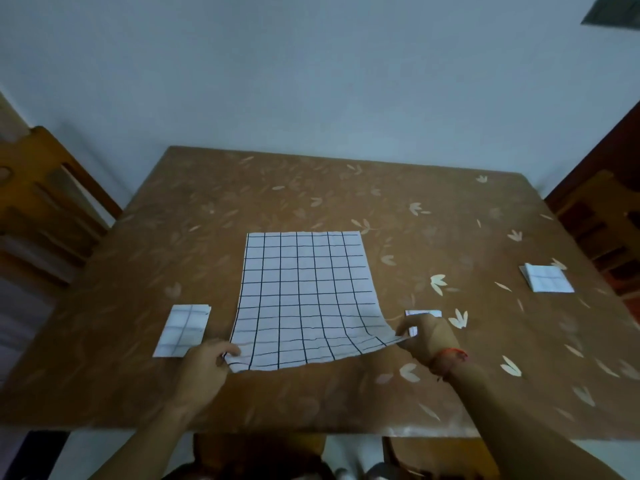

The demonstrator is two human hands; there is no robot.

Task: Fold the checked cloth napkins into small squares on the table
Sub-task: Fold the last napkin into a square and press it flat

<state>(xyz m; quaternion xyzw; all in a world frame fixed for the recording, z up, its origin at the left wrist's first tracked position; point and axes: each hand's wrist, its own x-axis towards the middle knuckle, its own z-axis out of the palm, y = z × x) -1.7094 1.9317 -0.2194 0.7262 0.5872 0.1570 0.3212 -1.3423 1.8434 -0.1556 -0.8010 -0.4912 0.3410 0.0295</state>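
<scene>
A white napkin with a black grid [304, 292] lies spread open in the middle of the brown table [346, 188]. My left hand [204, 368] pinches its near left corner. My right hand [429, 336] pinches its near right corner and holds it lifted off the table, so the near edge curls up. A folded napkin [181, 330] lies to the left of the spread one. Another folded napkin [546, 278] lies at the far right. A third small folded piece [424, 313] shows just behind my right hand, partly hidden by it.
Wooden chairs stand at the left [41, 202] and at the right [602, 230] of the table. A pale wall rises behind the table's far edge. A chair back shows below the near edge [259, 452].
</scene>
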